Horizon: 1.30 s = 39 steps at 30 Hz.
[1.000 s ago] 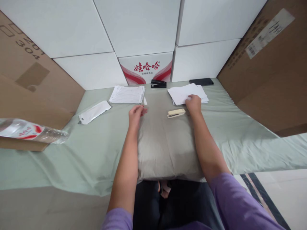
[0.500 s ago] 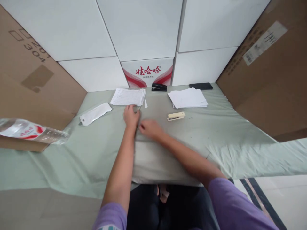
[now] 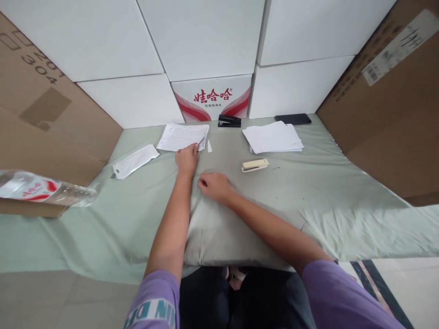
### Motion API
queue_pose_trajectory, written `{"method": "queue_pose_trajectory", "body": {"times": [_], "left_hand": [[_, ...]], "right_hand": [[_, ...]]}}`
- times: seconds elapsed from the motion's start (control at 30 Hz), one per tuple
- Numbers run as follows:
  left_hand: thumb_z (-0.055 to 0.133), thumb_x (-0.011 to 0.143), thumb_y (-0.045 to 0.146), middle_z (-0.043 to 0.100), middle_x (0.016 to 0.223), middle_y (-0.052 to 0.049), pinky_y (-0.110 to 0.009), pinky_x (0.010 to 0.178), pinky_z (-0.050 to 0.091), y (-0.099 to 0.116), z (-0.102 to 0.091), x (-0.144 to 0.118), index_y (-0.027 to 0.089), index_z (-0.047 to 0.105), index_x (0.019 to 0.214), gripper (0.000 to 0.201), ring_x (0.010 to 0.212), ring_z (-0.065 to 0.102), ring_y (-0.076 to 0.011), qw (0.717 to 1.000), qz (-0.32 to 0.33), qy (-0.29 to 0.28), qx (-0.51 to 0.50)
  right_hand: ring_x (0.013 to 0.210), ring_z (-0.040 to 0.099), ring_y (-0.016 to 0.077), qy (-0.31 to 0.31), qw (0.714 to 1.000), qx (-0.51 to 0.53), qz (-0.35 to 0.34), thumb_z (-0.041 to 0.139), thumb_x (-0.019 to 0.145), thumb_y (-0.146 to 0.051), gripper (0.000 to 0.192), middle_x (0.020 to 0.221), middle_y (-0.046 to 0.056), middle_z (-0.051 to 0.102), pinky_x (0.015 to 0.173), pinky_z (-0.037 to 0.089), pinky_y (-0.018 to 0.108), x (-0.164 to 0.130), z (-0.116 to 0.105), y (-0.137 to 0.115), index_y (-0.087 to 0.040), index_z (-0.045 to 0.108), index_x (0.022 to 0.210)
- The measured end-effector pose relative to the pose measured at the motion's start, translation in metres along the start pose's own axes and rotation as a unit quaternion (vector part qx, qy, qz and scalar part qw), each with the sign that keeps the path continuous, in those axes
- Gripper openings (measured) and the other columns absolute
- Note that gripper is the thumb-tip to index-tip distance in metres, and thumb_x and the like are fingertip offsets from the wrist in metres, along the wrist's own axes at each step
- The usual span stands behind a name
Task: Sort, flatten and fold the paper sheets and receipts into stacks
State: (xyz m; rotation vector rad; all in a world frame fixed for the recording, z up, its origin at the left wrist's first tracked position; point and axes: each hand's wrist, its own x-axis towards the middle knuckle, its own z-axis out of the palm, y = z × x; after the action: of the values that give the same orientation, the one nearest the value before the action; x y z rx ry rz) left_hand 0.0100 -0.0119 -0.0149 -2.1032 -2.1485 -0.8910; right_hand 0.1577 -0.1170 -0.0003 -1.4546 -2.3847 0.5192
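Your left hand [image 3: 187, 160] reaches far across the grey pillow [image 3: 226, 219], its fingertips resting on the near edge of the printed stack of papers [image 3: 184, 136]. The fingers lie flat on the sheets rather than closed around them, a pinning touch, probably to keep the stack from sliding on the soft cloth. Your right hand [image 3: 213, 186] sits loosely curled on the pillow, just near and right of the left hand, grasping nothing that can be seen; whether something tiny is pinched under the fingers cannot be told.

The printed stack lies far and left of centre on the green sheet [image 3: 343, 201], with a small paper slip [image 3: 209, 146] just beside its right edge. A beige stapler [image 3: 254, 165] lies to the right, apart from both hands, within easy reach of your right hand. Farther right is a blank paper stack [image 3: 273, 137], and at the far edge, against the white boxes [image 3: 206, 41], a black stapler [image 3: 229, 121] and a phone [image 3: 293, 119]. A white pouch [image 3: 135, 160] and a water bottle [image 3: 44, 191] lie off to the left.
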Motion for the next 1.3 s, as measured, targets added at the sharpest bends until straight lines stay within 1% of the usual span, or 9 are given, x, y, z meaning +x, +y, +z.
{"method": "queue_pose_trajectory", "body": {"times": [0.23, 0.47, 0.6, 0.67, 0.8, 0.97, 1.03, 1.13, 1.3], "left_hand": [[0.039, 0.103, 0.037, 0.071, 0.085, -0.013, -0.034, 0.078, 0.038, 0.002, -0.03, 0.002, 0.022, 0.065, 0.095, 0.031, 0.089, 0.066, -0.0307, 0.993, -0.072, 0.086, -0.024], [0.047, 0.099, 0.038, 0.068, 0.08, -0.009, -0.033, 0.083, 0.039, 0.02, -0.09, 0.01, 0.022, 0.068, 0.095, 0.026, 0.091, 0.064, -0.0285, 0.995, 0.008, 0.078, -0.06], [0.064, 0.09, 0.036, 0.069, 0.076, -0.005, -0.032, 0.083, 0.043, 0.047, -0.122, -0.001, 0.022, 0.072, 0.08, 0.018, 0.087, 0.065, -0.0269, 0.983, 0.079, -0.069, -0.153], [0.075, 0.081, 0.033, 0.071, 0.075, -0.004, -0.031, 0.079, 0.046, 0.06, -0.129, -0.009, 0.022, 0.074, 0.073, 0.013, 0.083, 0.066, -0.0258, 0.947, 0.078, -0.19, -0.248], [0.085, 0.067, 0.026, 0.075, 0.08, -0.005, -0.031, 0.075, 0.05, 0.057, -0.112, -0.015, 0.022, 0.078, 0.073, 0.01, 0.082, 0.068, -0.0265, 0.859, 0.011, -0.338, -0.384], [0.058, 0.089, 0.039, 0.073, 0.084, -0.007, -0.036, 0.089, 0.051, -0.003, -0.051, -0.008, 0.021, 0.072, 0.076, 0.026, 0.086, 0.068, -0.0232, 0.954, -0.03, 0.001, -0.298], [0.062, 0.085, 0.037, 0.074, 0.109, -0.01, -0.04, 0.101, 0.047, -0.02, -0.03, -0.004, 0.022, 0.073, 0.096, 0.022, 0.108, 0.066, -0.0261, 0.978, 0.002, 0.001, -0.207], [0.07, 0.081, 0.037, 0.058, 0.148, -0.015, -0.05, 0.117, 0.031, -0.024, -0.01, 0.0, 0.025, 0.062, 0.134, 0.055, 0.141, 0.048, -0.0323, 0.989, 0.04, -0.054, -0.131], [0.064, 0.088, 0.042, 0.056, 0.149, -0.015, -0.061, 0.12, 0.015, -0.005, -0.003, 0.001, 0.028, 0.053, 0.145, 0.06, 0.144, 0.045, -0.0364, 0.991, 0.053, -0.098, -0.07]], "right_hand": [[0.073, 0.056, 0.0142, 0.059, 0.969, 0.235, 0.047, 0.049, 0.093, -0.033, 0.024, 0.079, 0.001, 0.068, 0.067, 0.036, 0.025, 0.012, -0.002, 0.01, -0.02, 0.062, 0.078], [0.073, 0.067, 0.0129, 0.078, 0.753, 0.636, 0.148, 0.058, 0.091, -0.038, 0.019, 0.106, 0.007, 0.071, 0.056, 0.049, 0.023, 0.033, -0.035, 0.031, -0.02, 0.06, 0.096], [0.081, 0.072, 0.0221, 0.031, 0.634, 0.75, 0.187, 0.057, 0.092, -0.051, 0.033, 0.106, 0.011, 0.072, 0.065, 0.061, 0.037, 0.033, -0.061, 0.036, -0.019, 0.061, 0.1], [0.08, 0.072, 0.0246, -0.008, 0.61, 0.763, 0.215, 0.057, 0.091, -0.047, 0.03, 0.095, 0.01, 0.073, 0.066, 0.062, 0.041, 0.034, -0.066, 0.038, -0.018, 0.062, 0.098], [0.07, 0.069, 0.0225, 0.008, 0.694, 0.679, 0.239, 0.058, 0.072, -0.009, 0.026, 0.079, 0.006, 0.072, 0.063, 0.061, 0.038, 0.036, -0.061, 0.042, -0.016, 0.066, 0.096], [0.084, 0.07, 0.0251, 0.148, 0.76, 0.597, 0.21, 0.056, 0.072, -0.015, 0.037, 0.096, 0.009, 0.073, 0.071, 0.062, 0.042, 0.037, -0.063, 0.047, -0.018, 0.066, 0.107], [0.093, 0.07, 0.025, 0.187, 0.755, 0.595, 0.204, 0.056, 0.073, -0.019, 0.037, 0.105, 0.01, 0.073, 0.076, 0.062, 0.042, 0.037, -0.068, 0.051, -0.02, 0.065, 0.109], [0.103, 0.069, 0.0237, 0.228, 0.754, 0.576, 0.217, 0.054, 0.07, -0.016, 0.041, 0.113, 0.009, 0.072, 0.086, 0.06, 0.04, 0.041, -0.071, 0.063, -0.021, 0.063, 0.109], [0.109, 0.067, 0.0252, 0.291, 0.796, 0.497, 0.189, 0.047, 0.067, -0.014, 0.048, 0.114, 0.012, 0.072, 0.096, 0.056, 0.043, 0.049, -0.059, 0.084, -0.018, 0.064, 0.112]]}}
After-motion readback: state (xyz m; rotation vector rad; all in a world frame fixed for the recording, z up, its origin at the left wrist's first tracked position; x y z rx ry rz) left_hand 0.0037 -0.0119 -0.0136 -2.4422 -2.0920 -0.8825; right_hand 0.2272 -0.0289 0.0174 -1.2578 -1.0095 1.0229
